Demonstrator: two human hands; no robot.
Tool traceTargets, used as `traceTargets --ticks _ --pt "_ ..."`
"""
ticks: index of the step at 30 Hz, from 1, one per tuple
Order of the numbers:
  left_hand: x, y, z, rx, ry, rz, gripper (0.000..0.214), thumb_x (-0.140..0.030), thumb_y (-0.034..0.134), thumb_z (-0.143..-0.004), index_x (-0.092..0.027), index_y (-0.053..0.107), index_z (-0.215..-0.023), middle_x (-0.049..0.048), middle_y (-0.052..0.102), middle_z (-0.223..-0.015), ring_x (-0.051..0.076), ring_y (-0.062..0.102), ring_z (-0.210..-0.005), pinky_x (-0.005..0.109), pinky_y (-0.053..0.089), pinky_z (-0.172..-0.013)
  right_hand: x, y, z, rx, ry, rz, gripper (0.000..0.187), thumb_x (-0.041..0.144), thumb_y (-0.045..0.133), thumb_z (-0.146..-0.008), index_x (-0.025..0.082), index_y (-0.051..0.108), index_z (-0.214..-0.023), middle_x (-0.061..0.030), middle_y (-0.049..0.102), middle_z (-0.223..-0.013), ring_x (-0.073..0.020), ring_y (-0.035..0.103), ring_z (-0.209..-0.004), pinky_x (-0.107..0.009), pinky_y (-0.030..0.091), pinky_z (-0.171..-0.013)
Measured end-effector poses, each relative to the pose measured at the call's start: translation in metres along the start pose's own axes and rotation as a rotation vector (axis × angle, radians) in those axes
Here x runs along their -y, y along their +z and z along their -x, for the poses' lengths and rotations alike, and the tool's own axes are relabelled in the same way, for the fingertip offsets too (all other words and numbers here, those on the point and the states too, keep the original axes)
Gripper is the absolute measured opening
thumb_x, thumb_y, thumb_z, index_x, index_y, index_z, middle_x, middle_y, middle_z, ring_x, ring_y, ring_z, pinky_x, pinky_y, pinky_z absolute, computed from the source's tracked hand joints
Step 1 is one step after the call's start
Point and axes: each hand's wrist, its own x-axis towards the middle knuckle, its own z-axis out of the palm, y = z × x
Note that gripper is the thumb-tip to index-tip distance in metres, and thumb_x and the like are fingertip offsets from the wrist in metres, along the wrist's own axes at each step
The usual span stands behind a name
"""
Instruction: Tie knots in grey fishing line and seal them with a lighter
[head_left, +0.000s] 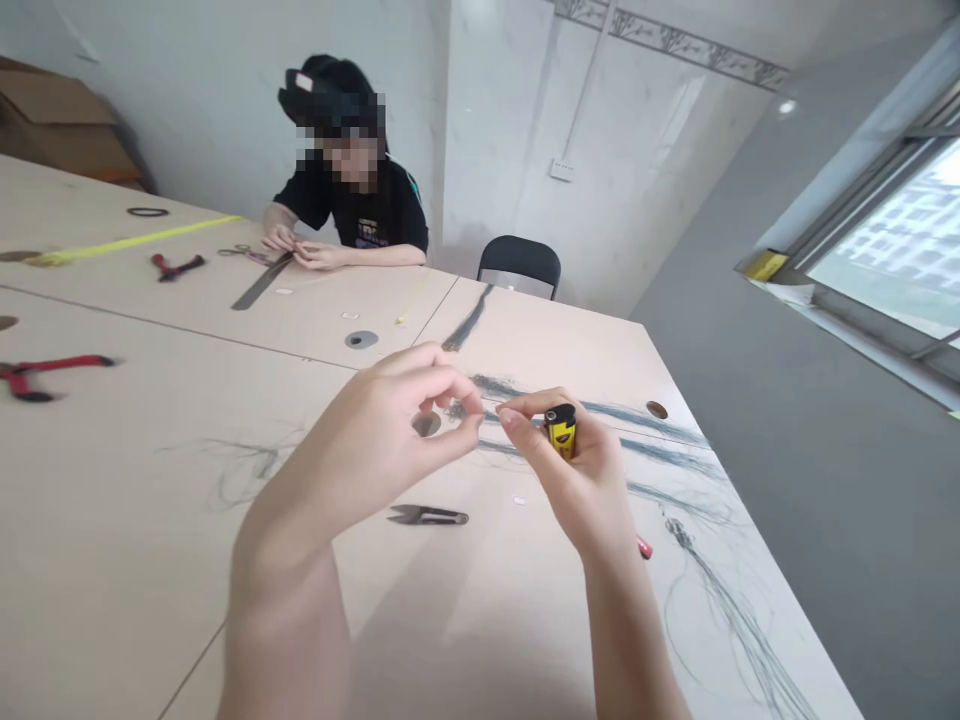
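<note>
My left hand (397, 425) is raised over the table with thumb and forefinger pinched together on something too thin to make out. My right hand (574, 465) faces it, fingertips almost touching the left ones, and grips a yellow lighter (561, 430) with a black top. Below the hands a small pair of grey thread snips (427, 516) lies on the beige table (112, 520). Bundles of dark thin wire (637, 415) stretch across the table behind and to the right of my hands.
Red-handled pliers (45, 372) lie at the left. A person in a black shirt (360, 205) sits at the far side, hands (300, 250) on small parts, with more pliers (176, 266), a metal ruler (259, 285) and yellow cord (127, 242) nearby. A black chair (519, 266) stands behind.
</note>
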Motion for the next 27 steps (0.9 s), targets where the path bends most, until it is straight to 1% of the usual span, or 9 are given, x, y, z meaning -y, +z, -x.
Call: traceTargets --ticks 2,5,8,10,14,17,19,23,27 --pt "-0.001 0.003 0.0 0.006 0.023 -0.02 0.009 -0.035 0.059 -0.079 -0.032 0.064 -0.073 -0.0001 0.053 -0.074 0.018 0.054 -0.066 0.031 0.046 -0.062 0.0 -0.001 -0.001 -0.014 -0.015 0.01 0.012 0.032 0.068 -0.086 0.022 0.07 -0.079 -0.001 0.065 -0.083 -0.0125 0.052 -0.067 -0.027 0.04 -0.062" --pt "-0.001 0.009 -0.001 0.006 0.081 -0.061 0.011 -0.033 0.057 -0.083 -0.031 0.061 -0.073 0.0 0.053 -0.075 0.018 0.054 -0.066 0.032 0.044 -0.06 -0.001 -0.006 -0.004 -0.012 -0.004 -0.03 0.01 0.027 0.067 -0.084 0.021 0.069 -0.077 -0.0002 0.064 -0.081 -0.0126 0.054 -0.069 -0.026 0.041 -0.062" --pt "-0.002 0.014 -0.003 0.002 0.166 -0.077 0.012 -0.028 0.056 -0.086 -0.028 0.058 -0.075 -0.0014 0.052 -0.075 0.015 0.053 -0.066 0.03 0.042 -0.059 0.0 -0.01 -0.006 0.003 0.034 -0.086 0.009 0.026 0.068 -0.081 0.021 0.068 -0.074 0.0008 0.061 -0.075 -0.0117 0.052 -0.066 -0.025 0.039 -0.058" --pt "-0.004 0.016 -0.004 0.008 0.197 -0.074 0.011 -0.026 0.057 -0.088 -0.027 0.057 -0.077 -0.0022 0.05 -0.075 0.014 0.051 -0.065 0.028 0.042 -0.058 0.0 -0.011 -0.006 0.014 0.061 -0.12 0.01 0.026 0.068 -0.08 0.02 0.067 -0.072 0.0014 0.058 -0.071 -0.011 0.05 -0.062 -0.024 0.037 -0.054" --pt "-0.01 0.016 -0.004 0.046 0.199 -0.093 0.012 -0.019 0.056 -0.09 -0.024 0.059 -0.079 -0.003 0.048 -0.075 0.011 0.048 -0.063 0.025 0.04 -0.058 0.001 -0.014 -0.007 -0.025 0.049 -0.094 0.01 0.027 0.068 -0.08 0.02 0.068 -0.073 0.0014 0.058 -0.07 -0.0096 0.047 -0.057 -0.023 0.033 -0.049" --pt "-0.013 0.017 -0.005 0.037 0.204 -0.103 0.011 -0.016 0.058 -0.089 -0.022 0.06 -0.08 -0.0039 0.047 -0.074 0.01 0.046 -0.061 0.024 0.037 -0.056 0.001 -0.015 -0.008 -0.058 0.038 -0.031 0.005 0.025 0.07 -0.078 0.02 0.069 -0.075 0.0004 0.061 -0.074 -0.0097 0.048 -0.058 -0.023 0.033 -0.048" --pt "-0.013 0.019 -0.006 0.036 0.207 -0.098 0.01 -0.016 0.059 -0.089 -0.022 0.06 -0.08 -0.0042 0.046 -0.075 0.009 0.045 -0.061 0.023 0.036 -0.056 -0.001 -0.016 -0.008 -0.052 0.048 -0.015 0.005 0.025 0.071 -0.077 0.02 0.07 -0.075 0.0002 0.062 -0.075 -0.0097 0.048 -0.057 -0.023 0.033 -0.048" --pt "-0.011 0.021 -0.005 0.046 0.201 -0.081 0.009 -0.016 0.06 -0.088 -0.022 0.06 -0.081 -0.0042 0.048 -0.077 0.009 0.045 -0.063 0.024 0.038 -0.06 -0.003 -0.017 -0.011 -0.047 0.069 0.022 0.01 0.028 0.069 -0.08 0.02 0.069 -0.075 0.0006 0.061 -0.073 -0.0097 0.047 -0.057 -0.023 0.034 -0.05" --pt "-0.01 0.021 -0.004 0.032 0.204 -0.085 0.009 -0.018 0.061 -0.089 -0.023 0.06 -0.081 -0.0041 0.048 -0.077 0.009 0.045 -0.064 0.024 0.038 -0.06 -0.005 -0.017 -0.013 -0.02 0.11 0.038 0.018 0.033 0.068 -0.082 0.019 0.065 -0.072 0.0018 0.055 -0.068 -0.0093 0.044 -0.057 -0.024 0.033 -0.051"
